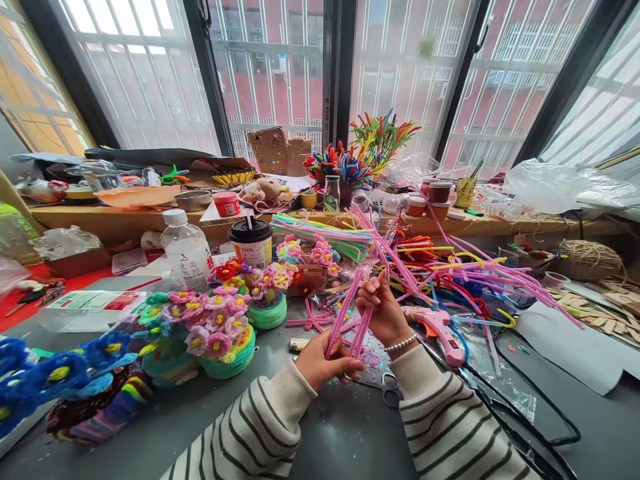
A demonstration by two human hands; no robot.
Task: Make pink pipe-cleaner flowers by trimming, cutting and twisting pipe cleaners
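Flower pots (233, 361) look done, but your left hand (320, 361) and right hand (386, 315) are pinching pink stems (343, 311) that look unfinished.

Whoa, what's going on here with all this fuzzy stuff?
Someone in a striped top is holding fuzzy pink pipe cleaners, with the left hand around their lower part and the right hand gripping higher up. Right now they're held just above the table. Bright fuzzy flowers stand off to the left, and a pink glue gun lies by the right hand.
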